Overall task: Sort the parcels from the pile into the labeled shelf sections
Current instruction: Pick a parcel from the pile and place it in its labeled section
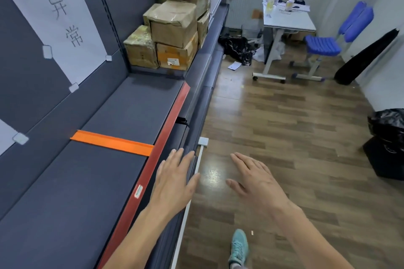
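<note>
Several taped cardboard parcels [172,26] are stacked at the far end of the dark grey shelf [122,111]. A white paper label [59,22] with handwritten characters hangs on the back panel of the section near them. An orange divider strip [112,143] crosses the shelf between two sections. My left hand [175,179] hovers flat, fingers spread, over the shelf's red front edge [170,124] and holds nothing. Over the wooden floor to its right my right hand [255,177] is likewise flat and empty.
A white desk [288,22] with bottles and clutter stands at the back right beside a blue chair [328,43]. Black bags [237,49] lie on the floor by the shelf's end. A black bin bag [387,126] sits at the right. My teal shoe [239,247] is below.
</note>
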Demonstrator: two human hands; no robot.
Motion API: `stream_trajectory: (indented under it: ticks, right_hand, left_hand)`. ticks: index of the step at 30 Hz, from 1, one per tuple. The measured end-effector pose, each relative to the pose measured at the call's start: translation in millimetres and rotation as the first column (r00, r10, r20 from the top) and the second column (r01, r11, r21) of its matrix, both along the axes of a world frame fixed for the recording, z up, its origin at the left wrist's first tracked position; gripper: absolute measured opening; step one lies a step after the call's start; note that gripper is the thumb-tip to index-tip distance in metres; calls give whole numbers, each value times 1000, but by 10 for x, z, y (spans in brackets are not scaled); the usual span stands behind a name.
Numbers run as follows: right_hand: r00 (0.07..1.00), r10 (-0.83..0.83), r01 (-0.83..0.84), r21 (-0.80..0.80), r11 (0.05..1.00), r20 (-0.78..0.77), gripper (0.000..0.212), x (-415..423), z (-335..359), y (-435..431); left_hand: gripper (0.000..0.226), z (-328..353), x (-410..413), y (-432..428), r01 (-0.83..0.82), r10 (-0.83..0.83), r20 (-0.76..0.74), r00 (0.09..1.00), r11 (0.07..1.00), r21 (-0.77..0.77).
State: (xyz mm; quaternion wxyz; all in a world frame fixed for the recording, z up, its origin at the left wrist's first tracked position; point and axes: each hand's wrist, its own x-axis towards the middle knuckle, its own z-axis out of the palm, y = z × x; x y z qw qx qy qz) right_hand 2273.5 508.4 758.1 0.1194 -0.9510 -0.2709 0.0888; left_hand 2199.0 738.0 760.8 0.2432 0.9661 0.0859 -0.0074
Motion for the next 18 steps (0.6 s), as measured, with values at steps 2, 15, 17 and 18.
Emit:
stream_trajectory:
  ticks: [2, 15, 17, 18]
  right_hand:
    - [1000, 17, -17, 0, 1000, 0, 72, 309, 7, -39]
    - [965, 257, -258, 21, 966, 44, 69, 2394, 197, -144]
    - [960, 276, -277, 29, 960, 49, 68, 2640, 226, -89]
    - [957, 285, -287, 32, 957, 52, 68, 2764, 238, -49]
  left_hand:
    - [63, -20, 288, -48, -10, 10, -3, 1000, 1000, 7]
    - [65, 134, 1989, -361, -200, 200, 6, 980, 980, -5]
    - [65, 147, 2178, -331, -212, 212, -3, 977, 977, 4]
    - [65, 148, 2279, -300, -219, 219, -7, 976, 976, 7]
